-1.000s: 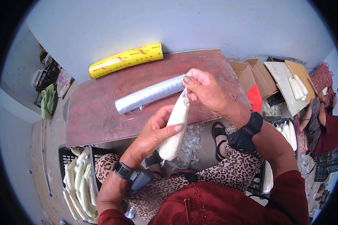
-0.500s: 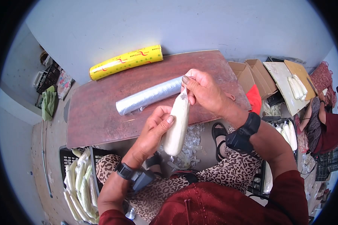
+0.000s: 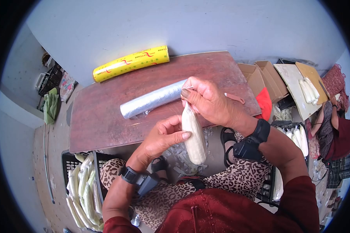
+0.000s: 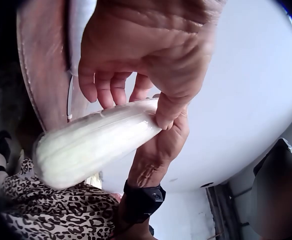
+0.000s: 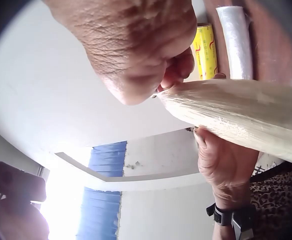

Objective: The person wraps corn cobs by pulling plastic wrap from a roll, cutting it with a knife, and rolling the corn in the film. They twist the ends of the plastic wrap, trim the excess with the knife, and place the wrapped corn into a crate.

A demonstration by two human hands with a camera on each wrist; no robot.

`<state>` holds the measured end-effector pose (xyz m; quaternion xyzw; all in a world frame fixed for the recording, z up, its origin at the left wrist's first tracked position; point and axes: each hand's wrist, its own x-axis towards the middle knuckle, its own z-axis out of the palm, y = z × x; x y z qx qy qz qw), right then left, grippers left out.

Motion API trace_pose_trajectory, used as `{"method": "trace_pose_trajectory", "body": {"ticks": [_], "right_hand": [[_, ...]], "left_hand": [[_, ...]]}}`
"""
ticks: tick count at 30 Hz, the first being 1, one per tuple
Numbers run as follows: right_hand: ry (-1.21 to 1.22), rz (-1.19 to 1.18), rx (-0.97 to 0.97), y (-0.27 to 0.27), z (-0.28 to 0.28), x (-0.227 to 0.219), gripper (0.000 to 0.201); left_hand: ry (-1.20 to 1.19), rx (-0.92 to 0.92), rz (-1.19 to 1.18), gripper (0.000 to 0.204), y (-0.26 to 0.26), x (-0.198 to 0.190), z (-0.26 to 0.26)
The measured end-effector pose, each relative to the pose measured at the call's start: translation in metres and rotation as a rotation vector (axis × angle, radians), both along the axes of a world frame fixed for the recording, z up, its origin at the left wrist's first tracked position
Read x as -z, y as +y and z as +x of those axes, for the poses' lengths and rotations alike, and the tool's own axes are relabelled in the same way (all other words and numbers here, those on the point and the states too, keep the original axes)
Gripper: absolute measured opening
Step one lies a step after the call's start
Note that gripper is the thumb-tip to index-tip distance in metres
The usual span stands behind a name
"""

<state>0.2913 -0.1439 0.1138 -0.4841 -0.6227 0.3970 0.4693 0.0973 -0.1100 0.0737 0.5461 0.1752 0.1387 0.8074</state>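
Note:
A pale ear of corn (image 3: 195, 141), covered in clear film, hangs slanted between my hands above the floor by the table edge. My left hand (image 3: 165, 134) holds its upper side between thumb and fingers. At the narrow top end, my right hand (image 3: 206, 97) pinches the gathered film with thumb and curled fingers. In the left wrist view, the ear's rounded lower end (image 4: 56, 160) points away from the hand, and the film looks glossy. The right wrist view shows the tapered end (image 5: 178, 100) right at the right hand's fingers.
On the table (image 3: 101, 128) lie a silvery film roll (image 3: 151, 99), a yellow printed roll (image 3: 132, 62) and a pink-handled tool (image 3: 235, 98). A black crate (image 3: 83, 186) of wrapped ears stands lower left. Cardboard boxes (image 3: 266, 79) and another person (image 3: 332, 124) are at right.
The ear has turned, its lower end swinging rightward. My right hand has moved slightly left and down, uncovering more of the pink-handled tool. The left thumb has shifted along the ear.

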Motion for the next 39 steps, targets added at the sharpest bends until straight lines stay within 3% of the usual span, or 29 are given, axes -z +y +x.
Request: {"method": "trace_pose_trajectory", "body": {"ticks": [8,11,17,23,26,32,39], "right_hand": [[0.084,0.019,-0.01,0.002,-0.003,-0.001,0.018],[0.09,0.007,0.004,0.004,0.0,0.0,0.018],[0.121,-0.022,-0.018,0.005,-0.004,-0.001,0.018],[0.17,0.017,0.022,0.014,0.001,0.0,0.022],[0.197,0.006,0.052,0.015,0.006,0.001,0.024],[0.161,0.035,0.056,0.015,0.009,-0.004,0.024],[0.115,0.045,0.073,0.016,0.006,0.0,0.019]], "left_hand": [[-0.048,-0.138,0.01,0.042,-0.001,0.005,0.002],[-0.039,-0.186,0.109,0.049,-0.004,-0.003,0.002],[0.096,-0.074,0.232,0.059,-0.001,0.0,0.001],[-0.076,-0.162,0.027,0.056,-0.007,0.002,0.003],[-0.115,-0.218,0.033,0.041,-0.005,0.003,-0.001],[-0.123,-0.255,0.071,0.031,0.0,0.003,0.001],[-0.105,-0.338,0.086,0.036,-0.006,-0.005,0.012]]}}
